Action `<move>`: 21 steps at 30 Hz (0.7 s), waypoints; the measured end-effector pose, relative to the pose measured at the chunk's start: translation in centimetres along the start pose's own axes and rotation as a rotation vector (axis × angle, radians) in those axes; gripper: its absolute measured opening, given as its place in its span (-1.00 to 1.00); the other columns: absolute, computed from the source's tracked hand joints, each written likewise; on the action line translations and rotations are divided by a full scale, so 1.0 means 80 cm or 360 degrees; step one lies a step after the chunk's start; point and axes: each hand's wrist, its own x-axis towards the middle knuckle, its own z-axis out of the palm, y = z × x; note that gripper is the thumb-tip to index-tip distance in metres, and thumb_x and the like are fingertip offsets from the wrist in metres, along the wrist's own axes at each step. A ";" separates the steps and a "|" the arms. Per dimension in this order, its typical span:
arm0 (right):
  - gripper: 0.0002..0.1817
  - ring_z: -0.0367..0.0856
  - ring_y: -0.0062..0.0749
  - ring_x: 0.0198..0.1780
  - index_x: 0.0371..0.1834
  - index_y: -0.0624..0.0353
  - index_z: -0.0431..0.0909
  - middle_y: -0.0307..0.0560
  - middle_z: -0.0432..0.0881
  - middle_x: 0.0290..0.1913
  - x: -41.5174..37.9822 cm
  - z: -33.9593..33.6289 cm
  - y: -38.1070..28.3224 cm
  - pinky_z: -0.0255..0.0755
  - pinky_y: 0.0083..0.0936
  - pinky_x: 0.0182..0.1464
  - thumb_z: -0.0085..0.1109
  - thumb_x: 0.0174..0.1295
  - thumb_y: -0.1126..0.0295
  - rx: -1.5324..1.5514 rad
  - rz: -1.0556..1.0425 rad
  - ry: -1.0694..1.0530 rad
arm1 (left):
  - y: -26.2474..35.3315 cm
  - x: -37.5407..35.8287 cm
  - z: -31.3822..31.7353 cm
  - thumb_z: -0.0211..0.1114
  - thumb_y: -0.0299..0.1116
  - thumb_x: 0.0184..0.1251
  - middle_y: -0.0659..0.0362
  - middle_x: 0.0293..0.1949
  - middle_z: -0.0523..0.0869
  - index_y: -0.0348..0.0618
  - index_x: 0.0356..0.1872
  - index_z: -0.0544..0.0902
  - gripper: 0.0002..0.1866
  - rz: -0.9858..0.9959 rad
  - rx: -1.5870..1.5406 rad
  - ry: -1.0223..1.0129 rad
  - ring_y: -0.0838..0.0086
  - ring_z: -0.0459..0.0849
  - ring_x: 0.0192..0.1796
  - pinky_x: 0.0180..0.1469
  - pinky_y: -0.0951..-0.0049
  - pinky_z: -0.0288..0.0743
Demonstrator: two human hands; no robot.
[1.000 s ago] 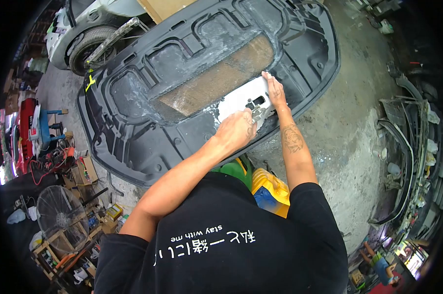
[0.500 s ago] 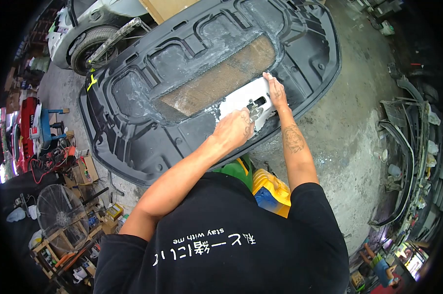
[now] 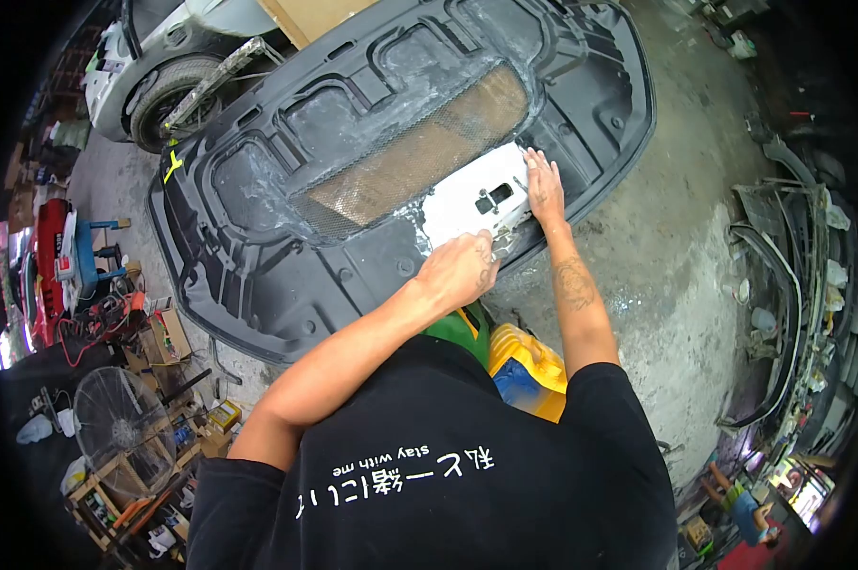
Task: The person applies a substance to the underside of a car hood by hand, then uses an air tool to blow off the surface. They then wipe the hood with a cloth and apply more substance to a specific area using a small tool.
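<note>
A large black car panel (image 3: 334,290), shaped like a hood, lies in front of me with a mesh strip (image 3: 419,157) across its middle. On its near half is a white patch (image 3: 467,195), rough at the edges, with two dark openings near its centre. My left hand (image 3: 462,266) is closed at the patch's near edge around a small grey metal tool (image 3: 505,245); most of the tool is hidden, so its exact kind cannot be told. My right hand (image 3: 545,185) rests with fingers stretched out along the patch's right edge.
Under the panel's near edge stand a yellow container (image 3: 533,366) and a green one (image 3: 459,332). A fan (image 3: 125,427) and boxes are at left, a car wheel (image 3: 177,100) at upper left. Bumper parts (image 3: 785,323) line the right side. Another person (image 3: 747,513) is at lower right.
My left hand has drawn the metal tool back towards me, baring both openings in the white patch. My right hand has shifted slightly to the right and nearer.
</note>
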 end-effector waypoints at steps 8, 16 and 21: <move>-0.45 0.27 -0.14 0.59 0.42 0.23 0.50 -0.04 0.47 0.50 -0.015 0.000 -0.024 -0.04 -0.08 0.64 -0.36 0.65 0.15 -0.0027 0.0037 0.0102 | 0.002 -0.006 -0.001 0.33 -0.43 0.27 -0.30 -0.48 0.67 -0.40 -0.31 0.54 -0.80 0.0007 0.0027 -0.0005 -0.24 0.72 -0.32 -0.27 -0.05 0.59; -0.45 0.22 -0.12 0.62 0.42 0.22 0.50 -0.03 0.43 0.53 -0.019 0.003 -0.021 -0.07 -0.04 0.65 -0.31 0.65 0.12 -0.0142 -0.0008 0.0132 | 0.006 -0.007 -0.002 0.33 -0.45 0.28 -0.30 -0.48 0.66 -0.41 -0.24 0.49 -0.78 0.0034 0.0028 0.0019 -0.25 0.71 -0.34 -0.30 -0.06 0.58; -0.45 0.13 -0.11 0.65 0.49 0.20 0.41 0.01 0.32 0.59 -0.016 0.004 -0.018 -0.15 0.00 0.66 -0.29 0.64 0.13 -0.0241 0.0061 0.0045 | 0.013 -0.006 -0.007 0.32 -0.45 0.30 -0.31 -0.49 0.66 -0.41 -0.22 0.48 -0.77 0.0015 0.0052 0.0089 -0.27 0.70 -0.35 -0.32 -0.08 0.56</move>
